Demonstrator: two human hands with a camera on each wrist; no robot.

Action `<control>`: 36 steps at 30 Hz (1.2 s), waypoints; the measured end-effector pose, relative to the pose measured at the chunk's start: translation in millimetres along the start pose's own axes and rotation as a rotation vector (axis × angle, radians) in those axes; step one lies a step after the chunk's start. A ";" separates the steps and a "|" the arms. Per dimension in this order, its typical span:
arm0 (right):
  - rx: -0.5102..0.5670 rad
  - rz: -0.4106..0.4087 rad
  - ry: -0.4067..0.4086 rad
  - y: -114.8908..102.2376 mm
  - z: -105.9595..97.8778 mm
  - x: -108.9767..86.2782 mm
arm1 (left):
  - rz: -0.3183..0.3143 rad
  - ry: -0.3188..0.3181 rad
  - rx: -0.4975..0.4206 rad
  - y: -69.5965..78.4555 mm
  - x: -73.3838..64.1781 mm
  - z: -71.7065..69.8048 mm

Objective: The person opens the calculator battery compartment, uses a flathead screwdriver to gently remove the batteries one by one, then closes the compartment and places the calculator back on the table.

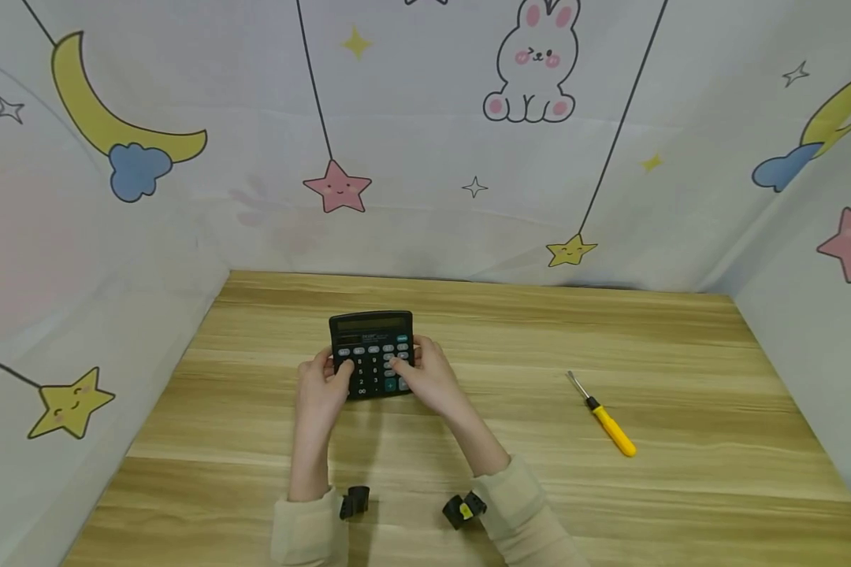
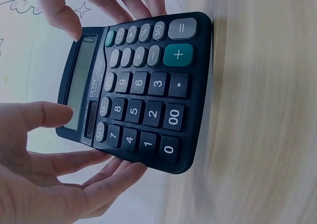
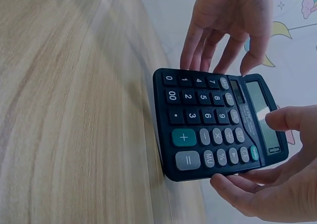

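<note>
A: What do you have between your hands?

B: A black, rectangular plastic calculator (image 1: 372, 358). I hold it left of the middle of the pale brown wooden table (image 1: 510, 354), with its face tilted toward me. Whether its lower edge touches the wood, I cannot tell.

A: And how are your fingers?

B: My left hand (image 1: 321, 387) is clamped on its left edge, and my right hand (image 1: 431, 378) on its right edge. My left thumb (image 2: 49, 115) and my right thumb (image 3: 287, 119) appear over the grey display (image 3: 258, 102) in the wrist views, but over the small keys (image 2: 133, 111) in the head view. So I cannot say if they press anything.

A: Which step is this, in your opinion?

B: I judge it is the holding and checking step. The display seems to show a zero, so probably it is switched on.

A: What does the next move call for?

B: For pressing a key, I think one hand must support the body while the other thumb comes down on one key only. The yellow-handled metal screwdriver (image 1: 602, 415) lies well apart on my right, touched by neither hand.
</note>
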State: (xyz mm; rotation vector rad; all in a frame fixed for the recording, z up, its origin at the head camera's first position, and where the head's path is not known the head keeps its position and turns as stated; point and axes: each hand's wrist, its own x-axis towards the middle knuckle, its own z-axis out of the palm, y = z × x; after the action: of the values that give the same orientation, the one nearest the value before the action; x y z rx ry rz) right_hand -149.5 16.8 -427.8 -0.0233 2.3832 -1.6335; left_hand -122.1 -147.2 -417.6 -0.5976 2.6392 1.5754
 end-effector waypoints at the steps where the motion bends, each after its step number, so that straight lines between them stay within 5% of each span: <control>1: 0.002 -0.002 0.001 -0.4 -0.1 -0.2 | 0.004 0.005 -0.007 0.2 -0.2 -0.1; 17: -0.037 -0.021 -0.003 -6.8 -4.2 -3.4 | 0.016 0.025 -0.048 3.7 -1.5 -1.2; 36: -0.013 -0.013 -0.034 -13.8 -9.8 -8.4 | 0.057 -0.020 -0.090 4.5 -2.9 -7.8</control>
State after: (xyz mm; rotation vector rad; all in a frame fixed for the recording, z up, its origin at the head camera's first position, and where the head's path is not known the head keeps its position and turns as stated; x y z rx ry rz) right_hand -145.3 22.0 -410.1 -0.0689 2.3736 -1.6100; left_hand -119.5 -151.0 -409.4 -0.5112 2.6050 1.7134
